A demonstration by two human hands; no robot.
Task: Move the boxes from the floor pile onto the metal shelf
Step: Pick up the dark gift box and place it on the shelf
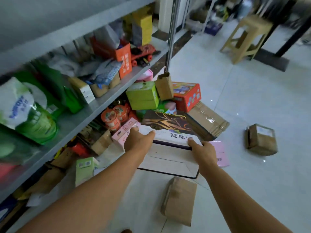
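Gripping a white box (170, 158) with dark trim and printed characters, both hands clamp its upper edge. The left hand (138, 142) curls round the left corner with the thumb on top, and the right hand (204, 153) wraps the right corner the same way. The box tilts toward the camera at the near edge of the floor pile; whether its lower edge touches the tiles cannot be told.

Just behind it lies a dark gift box (168, 122) with a gold swirl, and a flat pink box (222, 153) shows beside the right hand. Farther back in the pile sit a green box (143, 96) and a red-orange box (186, 96). Two brown cartons lie apart on the pale floor (252, 98) — one (179, 200) near the forearms, one (260, 140) off to the right. The metal shelf (80, 118) runs along the left, crowded with bags and packages.
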